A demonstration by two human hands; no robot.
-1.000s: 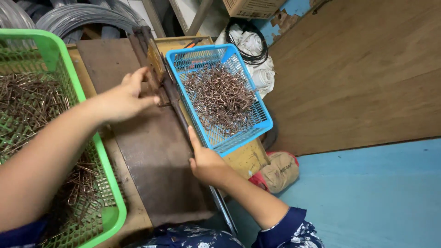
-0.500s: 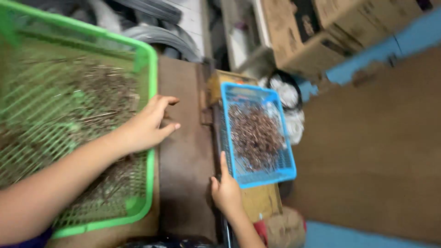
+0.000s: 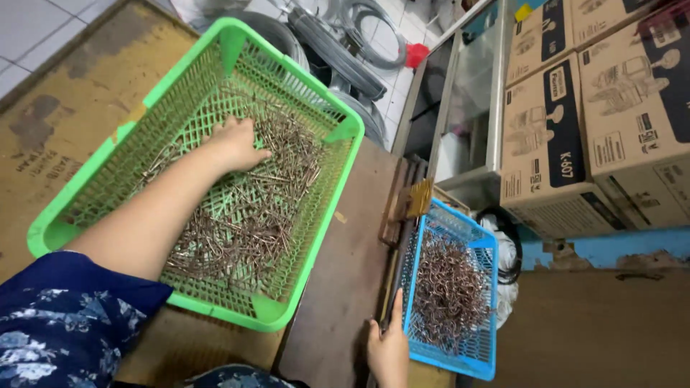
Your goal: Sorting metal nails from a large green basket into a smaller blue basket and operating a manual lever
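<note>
A person's left hand (image 3: 236, 142) rests on straight wire pieces (image 3: 251, 208) in a green basket (image 3: 327, 208), while the right hand (image 3: 388, 348) touches a blue basket (image 3: 489, 302) of wire hooks (image 3: 449, 291).

We find the scene evenly and fairly brightly lit from overhead, with soft, short shadows. Mild sheen shows on the white floor tiles (image 3: 29, 36). Focus is sharp at centre; the patterned sleeve (image 3: 65, 323) is slightly soft. Straight edges bow outward near the frame borders.

baskets: 2, green basket (image 3: 343, 188), blue basket (image 3: 486, 294) | hands: 2, left hand (image 3: 235, 141), right hand (image 3: 388, 350) | cardboard boxes (image 3: 575, 122): 3
</note>
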